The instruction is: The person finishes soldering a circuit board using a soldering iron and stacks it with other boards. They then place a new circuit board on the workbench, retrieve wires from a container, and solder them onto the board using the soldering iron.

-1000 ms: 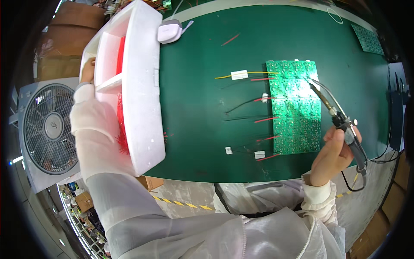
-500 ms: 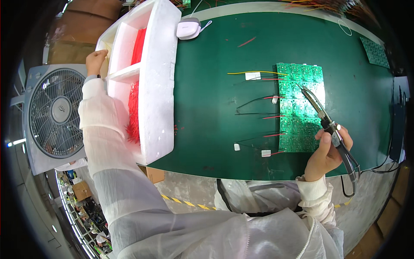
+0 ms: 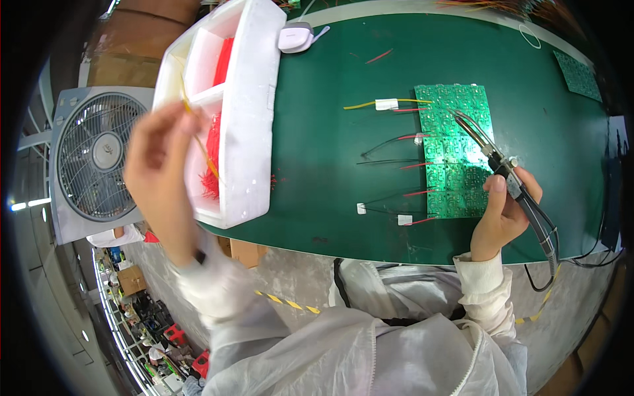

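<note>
Pinched in my left hand [image 3: 162, 158] is a yellow wire [image 3: 210, 162], held in front of the white foam box [image 3: 254, 132]. Bundles of red wires [image 3: 212, 148] lie in that box's compartments. My right hand [image 3: 505, 214] is closed around a soldering iron [image 3: 505, 170], whose tip slants up and left over the green circuit board panel [image 3: 456, 191]. Red and black wires [image 3: 413, 165] stick out from the panel's left edge. Another yellow wire [image 3: 360, 105] reaches its upper left, crossing a small white label [image 3: 386, 104].
A box fan [image 3: 102, 155] stands left of the table. At the table's far side sits a small white case [image 3: 295, 37] with a strap. A loose red wire [image 3: 379, 56] lies on the green mat [image 3: 330, 165]. Another circuit board [image 3: 576, 76] is at the far right.
My left hand has come out of the foam box toward me, bringing a yellow wire with it. My right hand keeps the soldering iron in nearly the same place over the panel.
</note>
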A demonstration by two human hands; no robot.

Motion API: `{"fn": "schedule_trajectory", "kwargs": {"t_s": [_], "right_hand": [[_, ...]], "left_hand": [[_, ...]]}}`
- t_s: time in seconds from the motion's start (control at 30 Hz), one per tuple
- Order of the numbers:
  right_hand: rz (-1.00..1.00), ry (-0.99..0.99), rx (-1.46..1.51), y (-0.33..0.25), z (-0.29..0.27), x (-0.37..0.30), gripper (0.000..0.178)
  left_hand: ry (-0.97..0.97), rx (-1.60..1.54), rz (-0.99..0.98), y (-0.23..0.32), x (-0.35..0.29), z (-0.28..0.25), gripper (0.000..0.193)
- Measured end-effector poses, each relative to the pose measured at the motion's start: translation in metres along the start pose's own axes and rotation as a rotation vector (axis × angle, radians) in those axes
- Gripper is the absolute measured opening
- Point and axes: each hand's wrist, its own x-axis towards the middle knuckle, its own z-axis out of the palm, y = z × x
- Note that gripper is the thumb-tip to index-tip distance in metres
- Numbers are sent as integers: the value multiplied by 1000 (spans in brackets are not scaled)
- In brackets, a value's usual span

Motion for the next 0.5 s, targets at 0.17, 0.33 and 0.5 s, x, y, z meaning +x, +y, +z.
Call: {"fn": "schedule_trajectory", "kwargs": {"t_s": [0.17, 0.33, 0.5], "right_hand": [[-36, -18, -8, 1, 3, -2, 30], [-32, -24, -24, 0, 3, -2, 30], [5, -10, -36, -3, 2, -2, 29]], "left_hand": [[-78, -541, -300, -6, -62, 60, 11], [-180, -523, -410, -54, -61, 102, 11], [-185, -561, -469, -67, -63, 108, 11]]}}
